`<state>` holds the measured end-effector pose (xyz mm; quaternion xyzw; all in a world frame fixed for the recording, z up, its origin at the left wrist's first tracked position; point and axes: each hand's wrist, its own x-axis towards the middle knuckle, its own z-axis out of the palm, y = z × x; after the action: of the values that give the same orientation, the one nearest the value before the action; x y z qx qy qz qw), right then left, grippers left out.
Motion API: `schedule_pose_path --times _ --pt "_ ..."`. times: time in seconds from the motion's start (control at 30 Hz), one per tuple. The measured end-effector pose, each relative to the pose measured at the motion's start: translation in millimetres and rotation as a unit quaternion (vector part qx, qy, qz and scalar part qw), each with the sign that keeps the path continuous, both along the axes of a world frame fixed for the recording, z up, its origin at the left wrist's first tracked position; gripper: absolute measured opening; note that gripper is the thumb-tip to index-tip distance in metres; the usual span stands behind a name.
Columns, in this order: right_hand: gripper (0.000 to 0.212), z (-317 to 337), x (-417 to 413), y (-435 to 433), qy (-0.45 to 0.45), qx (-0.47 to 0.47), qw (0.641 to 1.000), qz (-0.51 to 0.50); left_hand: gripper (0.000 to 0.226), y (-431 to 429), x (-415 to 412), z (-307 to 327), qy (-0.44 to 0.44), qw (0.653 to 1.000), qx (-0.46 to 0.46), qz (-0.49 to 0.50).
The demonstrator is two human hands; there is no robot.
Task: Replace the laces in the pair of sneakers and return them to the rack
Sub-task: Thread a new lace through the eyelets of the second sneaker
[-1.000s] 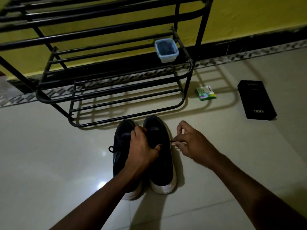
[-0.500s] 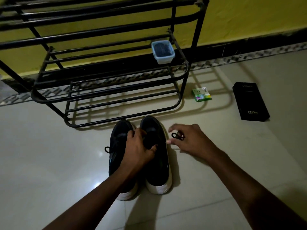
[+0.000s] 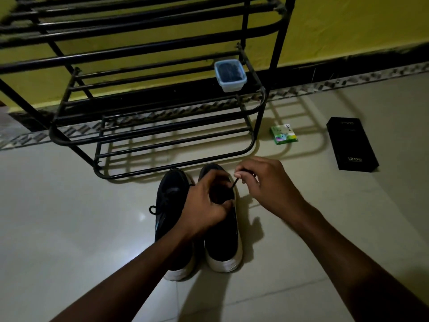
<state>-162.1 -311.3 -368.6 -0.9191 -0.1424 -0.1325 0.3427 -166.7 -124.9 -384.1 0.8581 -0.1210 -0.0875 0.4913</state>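
- Two fingers [image 3: 239, 175] of the right hand [image 3: 267, 184] pinch the black lace [image 3: 234, 183], which slants down-left into the right sneaker [image 3: 222, 231].
- Left hand [image 3: 204, 205], fingers curled, grips that sneaker's opening.
- Rack [image 3: 148, 126] stands just beyond.

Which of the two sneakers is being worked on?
The right-hand sneaker: the left hand rests on it and the right hand pinches its lace. The left-hand sneaker lies untouched.

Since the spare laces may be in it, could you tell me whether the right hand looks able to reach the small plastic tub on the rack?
Probably yes: the tub sits at the rack's open right end, but the right hand is pinching a lace.
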Motion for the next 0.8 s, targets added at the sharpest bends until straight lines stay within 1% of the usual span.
schedule_pose_path --times 0.03,0.1,0.13,0.2,0.3,0.5,0.57,0.67,0.73,0.8 --pt "0.010 0.9 0.5 -1.1 -0.012 0.020 1.000 -0.012 0.040 -3.3 2.5 1.6 0.017 1.000 -0.011 -0.011" --pt "0.009 2.9 0.0 -3.2 -0.014 0.062 0.997 -0.036 0.021 -7.9 11.0 3.2 0.024 0.999 -0.021 -0.005" --pt "0.010 2.9 -1.1 -4.6 -0.009 0.079 0.996 -0.046 0.013 -8.1 15.7 4.7 0.027 0.999 -0.039 0.004" --pt "0.012 -1.8 -5.8 -7.7 0.013 0.100 0.993 -0.064 0.004 -4.9 23.3 10.9 0.054 0.994 -0.092 0.039" --pt "0.011 -12.6 -13.9 -13.3 0.074 0.102 0.989 -0.078 0.005 5.9 32.6 20.5 0.098 0.978 -0.157 0.095" --pt "0.017 -26.3 -29.3 -20.3 0.169 0.035 0.984 -0.053 0.006 14.4 41.6 16.4 0.125 0.966 -0.178 0.142" --pt "0.020 -29.9 -34.8 -21.4 0.227 0.014 0.972 -0.057 0.006 13.4 39.4 18.4 0.136 0.962 -0.196 0.135" --pt "0.031 -35.3 -41.0 -22.6 0.319 -0.016 0.946 -0.050 0.006 14.0 35.4 22.2 0.150 0.955 -0.219 0.132" --pt "0.039 -37.7 -43.7 -22.8 0.338 -0.021 0.940 -0.045 0.008 15.8 33.6 23.9 0.158 0.952 -0.232 0.122" --pt "0.039 -40.1 -43.8 -21.8 0.326 -0.024 0.944 -0.042 0.010 18.2 32.0 23.6 0.157 0.953 -0.231 0.116"
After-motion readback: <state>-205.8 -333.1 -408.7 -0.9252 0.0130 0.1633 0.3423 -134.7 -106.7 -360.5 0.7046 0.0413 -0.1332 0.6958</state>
